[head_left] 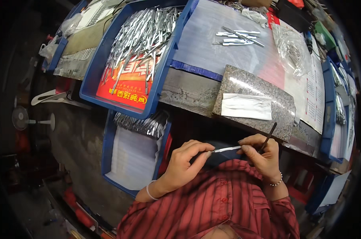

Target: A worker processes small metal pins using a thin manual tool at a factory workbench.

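A slim, shiny metal piece (pixel 227 149) is stretched level between my two hands, in front of the red striped shirt. My left hand (pixel 185 161) pinches its left end between thumb and fingertips. The right end is pinched by my right hand (pixel 262 153). A thin dark stick (pixel 271 132) also rests in my right hand, slanting up past the fingers; its lower end is hidden. Just beyond my hands, a folded white cloth (pixel 246 106) lies on a speckled stone slab (pixel 278 99) at the table's near edge.
At the far left, a blue tray (pixel 154 101) holds many similar metal pieces (pixel 142 38) over red packaging. Below stands another blue tray (pixel 136 159) with more pieces. A small pile of pieces (pixel 238 36) lies on the table's plastic sheet. Another blue tray (pixel 327 115) is at right.
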Available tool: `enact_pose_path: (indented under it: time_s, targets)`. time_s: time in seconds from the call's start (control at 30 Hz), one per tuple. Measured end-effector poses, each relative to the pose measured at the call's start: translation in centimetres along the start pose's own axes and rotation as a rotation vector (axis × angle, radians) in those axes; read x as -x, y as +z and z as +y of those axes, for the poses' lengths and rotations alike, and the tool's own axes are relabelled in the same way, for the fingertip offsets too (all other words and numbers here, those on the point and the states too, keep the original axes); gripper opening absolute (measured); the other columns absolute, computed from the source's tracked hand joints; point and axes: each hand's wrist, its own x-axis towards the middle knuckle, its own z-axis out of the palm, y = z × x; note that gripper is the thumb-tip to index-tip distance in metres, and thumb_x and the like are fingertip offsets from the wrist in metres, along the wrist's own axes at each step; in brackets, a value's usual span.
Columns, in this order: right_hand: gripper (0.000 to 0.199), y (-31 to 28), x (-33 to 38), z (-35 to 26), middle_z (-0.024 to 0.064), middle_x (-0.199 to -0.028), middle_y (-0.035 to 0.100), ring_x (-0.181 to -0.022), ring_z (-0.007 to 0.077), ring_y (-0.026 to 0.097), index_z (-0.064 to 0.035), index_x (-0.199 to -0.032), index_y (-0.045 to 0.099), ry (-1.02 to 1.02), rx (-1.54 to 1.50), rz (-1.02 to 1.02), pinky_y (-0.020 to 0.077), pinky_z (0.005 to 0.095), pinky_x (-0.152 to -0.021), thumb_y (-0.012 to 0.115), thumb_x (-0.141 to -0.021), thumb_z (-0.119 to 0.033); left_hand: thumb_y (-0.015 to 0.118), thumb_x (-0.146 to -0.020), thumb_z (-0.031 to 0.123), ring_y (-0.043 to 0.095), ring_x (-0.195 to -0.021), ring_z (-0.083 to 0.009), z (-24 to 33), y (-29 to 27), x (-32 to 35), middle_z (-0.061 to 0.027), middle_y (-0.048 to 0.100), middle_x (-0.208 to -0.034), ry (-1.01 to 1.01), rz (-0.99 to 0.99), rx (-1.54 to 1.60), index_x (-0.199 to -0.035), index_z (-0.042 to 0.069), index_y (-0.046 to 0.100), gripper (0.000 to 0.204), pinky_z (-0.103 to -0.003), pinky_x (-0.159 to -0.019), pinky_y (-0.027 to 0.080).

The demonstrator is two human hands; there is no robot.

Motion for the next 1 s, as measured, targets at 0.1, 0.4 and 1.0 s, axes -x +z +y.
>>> enact_pose_path:
  time_s: [0.1, 0.4, 1.0]
  targets:
    - [0.011, 0.9, 0.0, 0.6, 0.0092, -0.085, 0.07, -0.077, 0.0148, 0.07, 0.0046, -0.099, 0.066, -0.098, 0.052, -0.001, 0.0547, 0.0251, -0.068, 0.064, -0.091, -0.003, 0.059, -0.092, 0.002, 0.065, -0.082, -0.0138, -0.7, -0.1, 0.6, -0.0088, 0.067, -0.09, -0.191, -0.051, 0.234, -0.101, -0.004, 0.067, 0.014, -0.025, -0.071, 0.05]
    - [0.01, 2.7, -0.5, 1.6, 0.0104, -0.077, 0.07, -0.069, 0.0152, 0.069, 0.0024, -0.096, 0.067, -0.157, 0.257, -0.13, 0.0521, 0.0253, -0.061, 0.064, -0.087, 0.001, 0.061, -0.095, 0.01, 0.052, -0.078, -0.0022, -3.8, -0.7, 2.1, 0.003, 0.061, -0.085, -0.368, -0.196, 0.41, -0.103, 0.0, 0.066, 0.014, -0.019, -0.067, 0.043]
    - [0.072, -3.6, -0.4, -3.2, 0.0149, -0.095, 0.07, -0.067, 0.016, 0.056, 0.0039, -0.096, 0.066, -0.575, 0.36, 0.606, 0.0447, 0.028, -0.062, 0.022, -0.103, -0.053, 0.075, -0.072, 0.001, 0.062, -0.093, -0.0266, -1.1, 3.2, -9.1, -0.0068, 0.061, -0.087, 0.579, 0.286, -0.407, -0.093, 0.007, 0.065, 0.024, -0.04, -0.083, 0.039]
